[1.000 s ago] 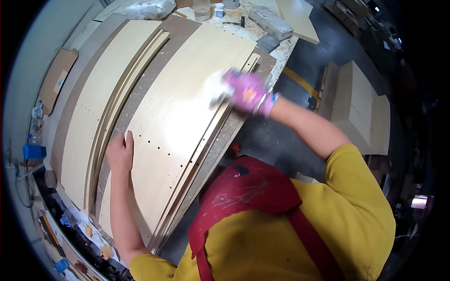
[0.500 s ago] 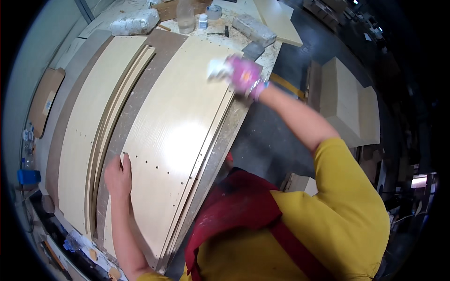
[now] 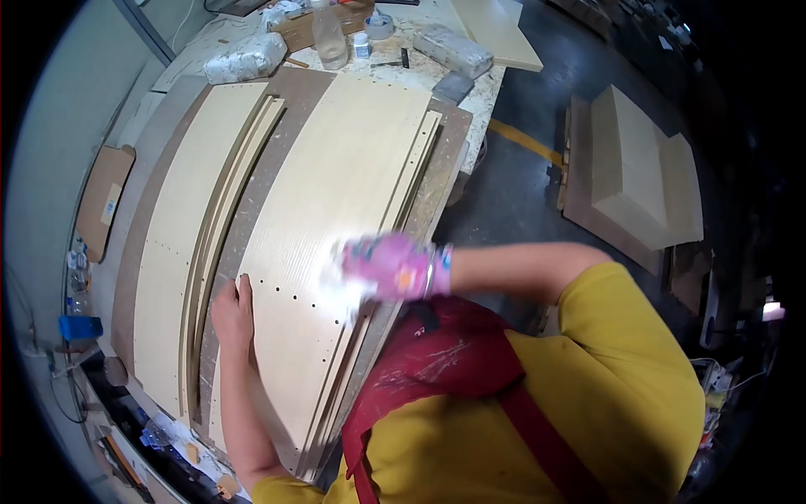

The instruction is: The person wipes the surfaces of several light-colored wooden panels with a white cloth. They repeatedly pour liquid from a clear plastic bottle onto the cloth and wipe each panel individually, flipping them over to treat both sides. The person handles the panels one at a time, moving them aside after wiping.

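Note:
A pale wooden panel [image 3: 319, 185] with rows of small drilled holes lies on top of a stack in front of me. My bare left hand [image 3: 231, 312] grips its left edge, thumb on the upper face, the fingers mostly hidden over the side. In a pink patterned glove, my right hand [image 3: 393, 267] presses a white cloth [image 3: 342, 286] onto the panel near its right edge. Motion blurs the cloth and the gloved fingers. To the left lies a second stack of pale panels [image 3: 189, 193], with a gap between the two.
Both stacks rest on a brown board [image 3: 290, 97] on the workbench. At the far end are a clear bottle [image 3: 330, 42], a small white bottle [image 3: 362, 46], a tape roll [image 3: 379, 27] and wrapped blocks [image 3: 453, 50]. Pale stacked boards [image 3: 638, 168] stand on the floor at right.
My right hand has swept the cloth from the panel's far right corner back toward me. My left hand keeps its place on the panel's edge. The view has shifted slightly.

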### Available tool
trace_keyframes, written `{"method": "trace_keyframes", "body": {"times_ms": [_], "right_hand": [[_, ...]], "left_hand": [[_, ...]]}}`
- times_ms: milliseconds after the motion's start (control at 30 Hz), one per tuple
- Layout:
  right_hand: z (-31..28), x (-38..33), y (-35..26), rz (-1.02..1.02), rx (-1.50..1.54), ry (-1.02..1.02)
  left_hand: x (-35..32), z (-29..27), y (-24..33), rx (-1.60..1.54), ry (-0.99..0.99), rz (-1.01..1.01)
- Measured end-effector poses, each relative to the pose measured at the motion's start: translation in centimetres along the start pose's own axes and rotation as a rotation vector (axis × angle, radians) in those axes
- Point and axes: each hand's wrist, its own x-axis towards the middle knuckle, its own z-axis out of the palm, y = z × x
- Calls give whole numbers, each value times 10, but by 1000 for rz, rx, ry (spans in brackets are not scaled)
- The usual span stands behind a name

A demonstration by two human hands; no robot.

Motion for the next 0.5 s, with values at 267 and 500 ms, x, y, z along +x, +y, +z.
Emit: {"method": "trace_keyframes", "body": {"times_ms": [267,500], "right_hand": [[-27,-11,52,143,-216,224],[-26,-65,30,142,94,-67]], "left_hand": [[0,-3,2,-10,1,-31],[11,-70,13,62,85,-24]]}}
